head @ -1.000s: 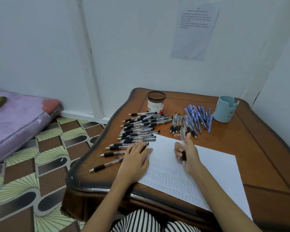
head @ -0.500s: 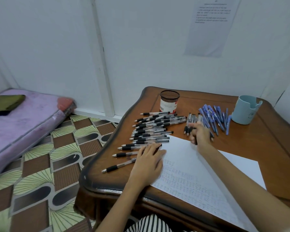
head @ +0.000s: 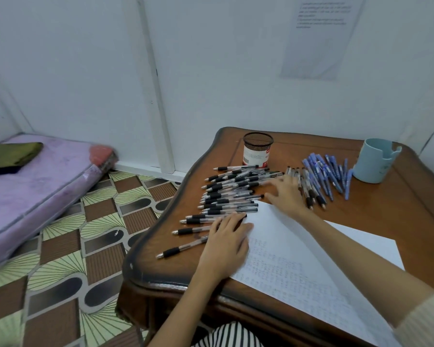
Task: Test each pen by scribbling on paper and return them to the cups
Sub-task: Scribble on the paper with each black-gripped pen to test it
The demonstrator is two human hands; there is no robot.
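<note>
Fingers (head: 280,186) of the right hand (head: 290,196) are straight, spread and released over the black-grip pens (head: 226,196) fanned at frame centre; blur hides whether they touch one. The left hand (head: 227,244) lies flat on the paper (head: 286,246), holding nothing. These pens look light, stiff and slick, likely to roll on the desk (head: 386,211). The rubber grip seems the best place to pinch one.

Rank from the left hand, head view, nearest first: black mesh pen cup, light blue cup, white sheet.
1. White sheet: touching, the left hand rests on its left edge.
2. Black mesh pen cup: far side, ahead and slightly right.
3. Light blue cup: far right corner.
</note>
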